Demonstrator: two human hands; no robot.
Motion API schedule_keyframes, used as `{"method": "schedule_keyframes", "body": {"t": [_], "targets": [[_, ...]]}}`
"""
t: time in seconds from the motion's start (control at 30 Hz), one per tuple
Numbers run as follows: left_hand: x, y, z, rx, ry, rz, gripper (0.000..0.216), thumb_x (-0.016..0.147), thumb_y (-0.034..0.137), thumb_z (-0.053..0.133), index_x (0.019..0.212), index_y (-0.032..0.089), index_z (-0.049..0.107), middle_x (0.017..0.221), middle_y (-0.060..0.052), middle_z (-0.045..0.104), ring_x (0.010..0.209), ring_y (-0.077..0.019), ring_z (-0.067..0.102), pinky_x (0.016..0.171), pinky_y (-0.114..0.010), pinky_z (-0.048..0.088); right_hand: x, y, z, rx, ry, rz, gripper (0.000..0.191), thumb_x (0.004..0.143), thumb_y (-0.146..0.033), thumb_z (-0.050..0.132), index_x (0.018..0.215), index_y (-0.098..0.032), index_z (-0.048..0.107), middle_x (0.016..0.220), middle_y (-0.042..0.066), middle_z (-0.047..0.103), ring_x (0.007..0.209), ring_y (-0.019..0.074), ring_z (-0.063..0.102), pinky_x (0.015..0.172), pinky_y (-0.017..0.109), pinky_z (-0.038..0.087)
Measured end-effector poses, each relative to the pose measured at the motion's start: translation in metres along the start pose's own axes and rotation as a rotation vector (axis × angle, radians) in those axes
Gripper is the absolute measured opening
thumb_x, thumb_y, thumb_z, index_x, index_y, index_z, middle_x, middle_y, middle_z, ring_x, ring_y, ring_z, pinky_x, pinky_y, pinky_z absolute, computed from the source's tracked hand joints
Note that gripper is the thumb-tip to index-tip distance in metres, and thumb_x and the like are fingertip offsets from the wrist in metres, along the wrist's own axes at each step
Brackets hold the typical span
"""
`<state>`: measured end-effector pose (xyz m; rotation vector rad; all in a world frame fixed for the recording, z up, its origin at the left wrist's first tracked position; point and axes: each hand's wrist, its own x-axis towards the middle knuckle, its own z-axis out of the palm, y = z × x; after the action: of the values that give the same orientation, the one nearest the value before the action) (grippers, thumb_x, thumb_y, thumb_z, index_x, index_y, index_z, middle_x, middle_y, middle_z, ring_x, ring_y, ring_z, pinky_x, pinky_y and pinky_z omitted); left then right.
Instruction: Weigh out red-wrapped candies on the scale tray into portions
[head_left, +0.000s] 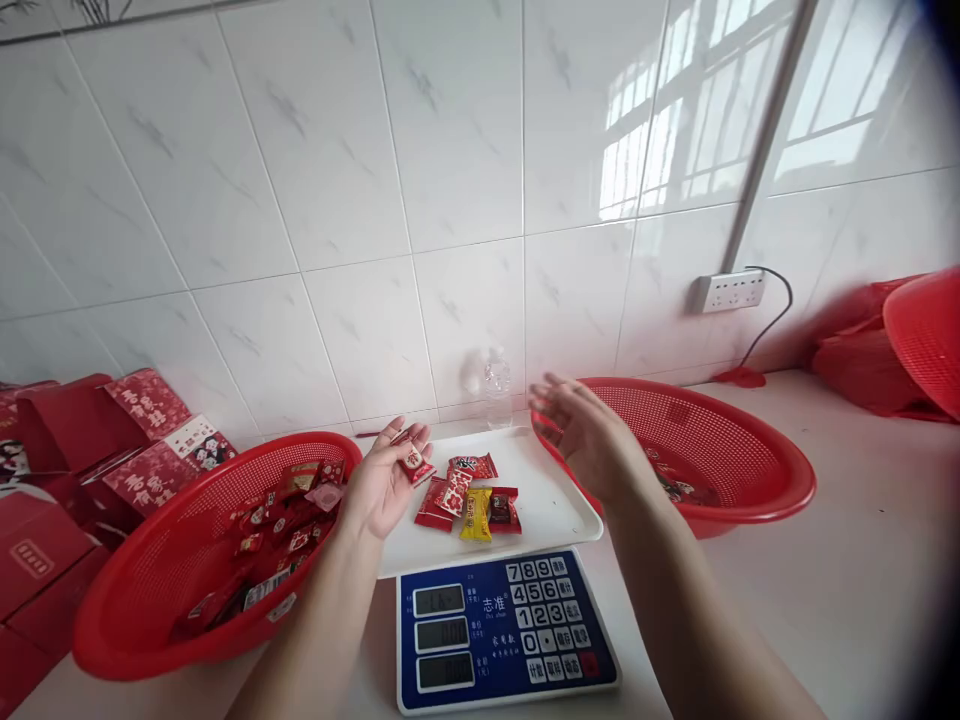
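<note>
My left hand (pixel 388 487) is turned palm up above the left side of the white scale tray (pixel 559 500), its fingers curled round a red wrapped candy (pixel 415 460). On the tray lie several wrapped candies: red ones, a red-and-white packet (pixel 454 492), a yellow packet (pixel 476 514) and a dark red packet (pixel 504 511). My right hand (pixel 581 430), a little blurred, is raised between the tray and the right red basket (pixel 757 480). Its fingers are stretched out, and nothing shows in them. Below the tray sits the scale's blue keypad panel (pixel 499 610).
A red basket (pixel 150 600) full of wrapped sweets stands at the left, beside red gift boxes (pixel 56 570). A clear plastic bottle (pixel 497 385) stands behind the tray by the tiled wall. A power strip (pixel 731 292) with a black cable is on the wall at right.
</note>
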<state>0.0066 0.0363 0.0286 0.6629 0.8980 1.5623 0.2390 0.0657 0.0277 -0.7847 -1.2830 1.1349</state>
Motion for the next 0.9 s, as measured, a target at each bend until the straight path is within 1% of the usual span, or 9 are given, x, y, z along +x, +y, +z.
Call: {"method": "schedule_keyframes", "body": {"t": [0.13,0.2,0.3,0.43,0.5,0.57,0.67,0.8,0.9], "targets": [[-0.018,-0.019,0.014,0.093,-0.084,0.144,0.039,0.081,0.013,0.054,0.115,0.031,0.048,0.116,-0.002,0.063,0.119,-0.0155,0.052,0.087,-0.027,0.050,-0.015,0.010,0.027,-0.300,-0.384,0.001,0.042,0.083,-0.043,0.056,0.117,-0.018,0.055,0.107,0.010,0.066,0.093,0.0199,0.063,0.080,0.036,0.052],[-0.023,-0.028,0.022,0.166,-0.110,0.192,0.039,0.084,0.021,0.053,0.120,0.034,0.044,0.125,-0.002,0.059,0.125,-0.0157,0.047,0.090,-0.027,0.048,-0.022,0.016,0.043,-0.368,-0.466,0.000,0.041,0.085,-0.039,0.056,0.119,-0.017,0.055,0.100,0.009,0.068,0.087,0.0175,0.063,0.076,0.033,0.052],[-0.024,-0.040,0.025,0.276,-0.149,0.255,0.040,0.088,0.029,0.050,0.126,0.035,0.039,0.134,-0.003,0.052,0.129,-0.0152,0.041,0.097,-0.027,0.042,-0.024,0.022,0.056,-0.346,-0.452,-0.015,0.040,0.086,-0.035,0.054,0.121,-0.015,0.053,0.086,0.006,0.069,0.076,0.0147,0.063,0.065,0.027,0.049],[-0.017,-0.041,0.008,0.588,-0.119,0.423,0.045,0.090,0.037,0.047,0.133,0.034,0.034,0.145,-0.003,0.038,0.134,-0.0151,0.033,0.106,-0.029,0.032,-0.015,0.023,0.042,-0.484,-0.338,-0.038,0.034,0.085,-0.036,0.053,0.112,-0.015,0.057,0.077,0.004,0.068,0.069,0.0147,0.062,0.057,0.025,0.044],[-0.014,-0.036,-0.003,0.862,-0.126,0.495,0.035,0.089,0.037,0.048,0.123,0.028,0.047,0.137,-0.006,0.047,0.130,-0.0185,0.038,0.106,-0.033,0.031,-0.010,0.020,0.028,-0.713,-0.281,-0.049,0.028,0.086,-0.034,0.051,0.106,-0.017,0.060,0.075,0.004,0.069,0.068,0.0162,0.062,0.058,0.026,0.042],[-0.012,-0.032,-0.011,1.139,-0.203,0.532,0.023,0.089,0.035,0.047,0.104,0.023,0.059,0.117,-0.007,0.061,0.119,-0.0223,0.049,0.102,-0.037,0.035,-0.006,0.017,0.014,-0.968,-0.259,-0.048,0.023,0.087,-0.031,0.048,0.099,-0.019,0.063,0.074,0.004,0.069,0.068,0.0181,0.062,0.059,0.027,0.041],[-0.013,-0.032,-0.016,1.447,-0.315,0.530,0.020,0.089,0.028,0.045,0.091,0.022,0.064,0.098,-0.006,0.066,0.101,-0.0235,0.057,0.098,-0.045,0.036,-0.002,0.018,0.003,-1.165,-0.301,0.002,0.022,0.086,-0.030,0.048,0.097,-0.019,0.064,0.079,0.006,0.071,0.074,0.0208,0.064,0.062,0.028,0.041],[-0.014,-0.039,-0.014,1.644,-0.372,0.500,0.022,0.087,0.021,0.045,0.096,0.022,0.065,0.099,-0.006,0.066,0.101,-0.0245,0.056,0.102,-0.055,0.026,0.000,0.026,0.004,-1.267,-0.367,0.047,0.030,0.088,-0.038,0.045,0.100,-0.019,0.065,0.089,0.009,0.072,0.082,0.0235,0.064,0.064,0.030,0.043],[-0.013,-0.045,-0.014,1.646,-0.405,0.511,0.025,0.088,0.021,0.043,0.100,0.024,0.065,0.106,-0.006,0.066,0.105,-0.0246,0.055,0.103,-0.056,0.024,-0.001,0.032,0.011,-1.303,-0.460,0.016,0.027,0.087,-0.030,0.045,0.094,-0.020,0.069,0.096,0.008,0.071,0.088,0.0234,0.064,0.068,0.030,0.043]]}}
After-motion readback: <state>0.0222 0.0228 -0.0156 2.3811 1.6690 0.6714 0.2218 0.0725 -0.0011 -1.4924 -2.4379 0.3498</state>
